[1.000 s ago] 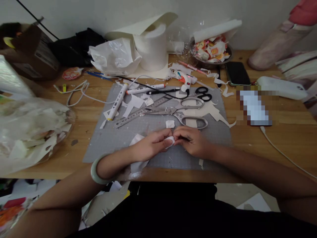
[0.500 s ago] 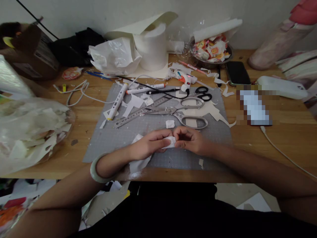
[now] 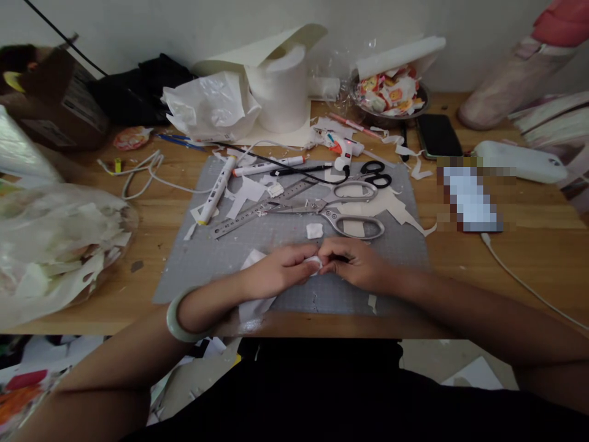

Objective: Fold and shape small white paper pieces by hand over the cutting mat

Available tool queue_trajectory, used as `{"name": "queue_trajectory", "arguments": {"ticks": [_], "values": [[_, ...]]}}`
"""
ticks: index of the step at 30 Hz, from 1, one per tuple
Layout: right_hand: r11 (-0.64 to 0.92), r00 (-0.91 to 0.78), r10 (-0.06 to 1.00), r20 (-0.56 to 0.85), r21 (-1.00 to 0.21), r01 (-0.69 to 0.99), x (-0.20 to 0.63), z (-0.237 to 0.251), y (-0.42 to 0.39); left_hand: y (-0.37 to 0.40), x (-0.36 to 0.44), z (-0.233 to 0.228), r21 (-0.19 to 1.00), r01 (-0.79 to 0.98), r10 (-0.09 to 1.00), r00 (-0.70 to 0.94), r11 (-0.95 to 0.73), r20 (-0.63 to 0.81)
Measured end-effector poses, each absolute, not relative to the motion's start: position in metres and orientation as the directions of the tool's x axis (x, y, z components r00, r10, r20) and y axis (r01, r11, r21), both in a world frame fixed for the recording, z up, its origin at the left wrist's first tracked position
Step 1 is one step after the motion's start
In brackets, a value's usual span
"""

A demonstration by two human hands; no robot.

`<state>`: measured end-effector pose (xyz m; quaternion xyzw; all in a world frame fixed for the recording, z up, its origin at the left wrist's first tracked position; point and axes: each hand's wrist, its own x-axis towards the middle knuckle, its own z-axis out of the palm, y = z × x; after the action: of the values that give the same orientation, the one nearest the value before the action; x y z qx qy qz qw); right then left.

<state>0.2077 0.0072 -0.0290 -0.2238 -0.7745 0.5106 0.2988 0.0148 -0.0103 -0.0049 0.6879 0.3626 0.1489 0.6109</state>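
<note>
Close to the front of the grey cutting mat (image 3: pixel 184 270), my left hand (image 3: pixel 276 270) pinches a small folded white piece, like paper or tissue (image 3: pixel 315 264), between thumb and fingers. My right hand (image 3: pixel 352 264) meets it from the other side, its fingertips closed on the piece's right end. Most of the piece is hidden by the fingers. Beneath my left wrist lies a white sheet (image 3: pixel 253 307), partly covered. A small white folded pad (image 3: pixel 315 231) rests on the mat just beyond my hands. Large grey-handled scissors (image 3: pixel 354 228) lie behind it, across a steel ruler (image 3: pixel 239 222).
White markers (image 3: pixel 218 190), paper scraps (image 3: pixel 248 193) and black-handled scissors (image 3: pixel 380 175) lie on the mat. A glue gun (image 3: pixel 343 153) sits at its back. Left is a plastic bag of scraps (image 3: pixel 59 245); right, a lit phone (image 3: pixel 472 199) on a cable. A paper roll (image 3: pixel 280 92) stands behind.
My fingers have closed further over the white piece, so less of it shows. My right hand's fingers have curled in more tightly and shifted slightly left. The view has moved a little.
</note>
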Motion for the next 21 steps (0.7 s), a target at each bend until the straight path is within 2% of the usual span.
{"name": "queue_trajectory", "arguments": {"ticks": [3, 5, 8, 11, 13, 16, 21], "values": [[0.335, -0.794, 0.566, 0.219, -0.942, -0.021, 0.2092, -0.0281, 0.0096, -0.0102, 0.0129, -0.0043, 0.927, 0.345, 0.656, 0.735, -0.149, -0.168], [0.186, -0.818, 0.555, 0.153, -0.981, -0.058, 0.2092, -0.0287, 0.0106, -0.0099, 0.0122, -0.0033, 0.925, 0.346, 0.651, 0.741, -0.159, -0.165], [-0.125, -0.836, 0.548, 0.024, -0.986, -0.111, 0.2083, -0.0307, 0.0127, -0.0092, 0.0124, -0.0020, 0.933, 0.323, 0.663, 0.735, -0.159, -0.142], [-0.273, -0.807, 0.590, -0.027, -0.947, -0.168, 0.2073, -0.0311, 0.0146, -0.0091, 0.0136, -0.0015, 0.935, 0.304, 0.678, 0.727, -0.180, -0.106], [-0.266, -0.769, 0.638, -0.031, -0.947, -0.182, 0.2069, -0.0299, 0.0144, -0.0096, 0.0145, -0.0018, 0.931, 0.324, 0.695, 0.709, -0.170, -0.120], [-0.172, -0.707, 0.707, -0.016, -0.974, -0.150, 0.2066, -0.0278, 0.0112, -0.0107, 0.0155, -0.0030, 0.920, 0.366, 0.722, 0.674, -0.141, -0.157], [0.145, -0.666, 0.739, 0.098, -0.989, 0.015, 0.2074, -0.0287, 0.0084, -0.0110, 0.0161, -0.0040, 0.922, 0.365, 0.725, 0.670, -0.134, -0.160]]}}
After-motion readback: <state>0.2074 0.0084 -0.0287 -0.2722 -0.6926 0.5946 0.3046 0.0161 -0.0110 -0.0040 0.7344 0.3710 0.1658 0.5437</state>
